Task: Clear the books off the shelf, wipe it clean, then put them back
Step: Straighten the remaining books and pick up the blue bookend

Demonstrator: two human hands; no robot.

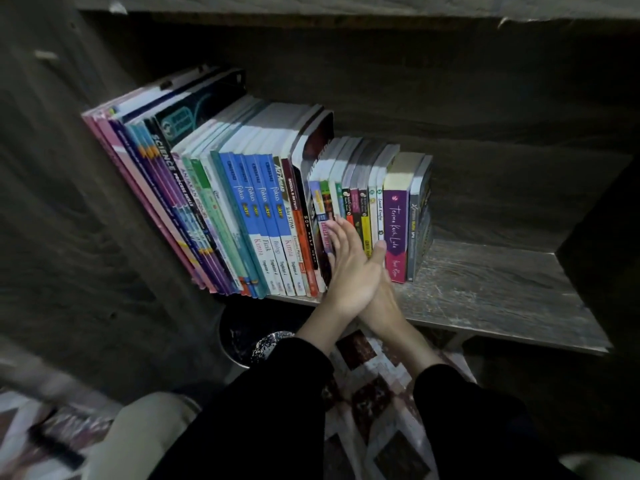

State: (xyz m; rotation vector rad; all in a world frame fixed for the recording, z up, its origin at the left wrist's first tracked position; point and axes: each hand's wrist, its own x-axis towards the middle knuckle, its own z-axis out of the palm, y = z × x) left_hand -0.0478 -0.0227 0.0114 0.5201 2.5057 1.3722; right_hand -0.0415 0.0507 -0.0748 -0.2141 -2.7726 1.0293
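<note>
at frame centre the left hand (349, 261) lies flat, fingers straight, against the books (263, 209) on the shelf (485, 289), covering the right hand (386, 306), whose fingers i cannot tell.

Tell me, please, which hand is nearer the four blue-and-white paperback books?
Left. The left hand rests on spines just right of the blue-and-white paperback books; the right hand lies beneath it, farther right.

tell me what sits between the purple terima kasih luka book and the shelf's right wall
Head view: a grey-spined book stands against the purple book; past it the wooden shelf board is bare up to the right wall.
</note>
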